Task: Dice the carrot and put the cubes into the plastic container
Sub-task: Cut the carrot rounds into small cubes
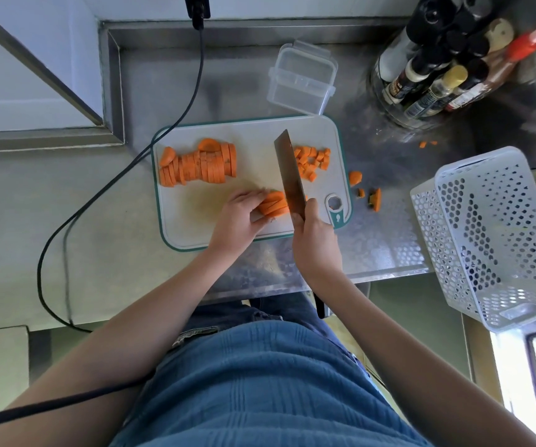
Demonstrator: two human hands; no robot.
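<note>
On the white cutting board (195, 214) lies a row of carrot slices (200, 166) at the left and a heap of diced carrot cubes (312, 162) at the right. My left hand (239, 217) holds a small stack of carrot strips (273, 204) near the board's front. My right hand (313, 233) grips the handle of a cleaver (289, 172), whose blade stands against the strips' right end. The clear plastic container (302, 79) sits beyond the board with nothing in it.
Carrot ends and scraps (365, 188) lie on the steel counter right of the board. A white perforated basket (499, 233) stands at the right edge. Sauce bottles in a round holder (437, 69) are at the back right. A black cable (150, 146) runs along the left.
</note>
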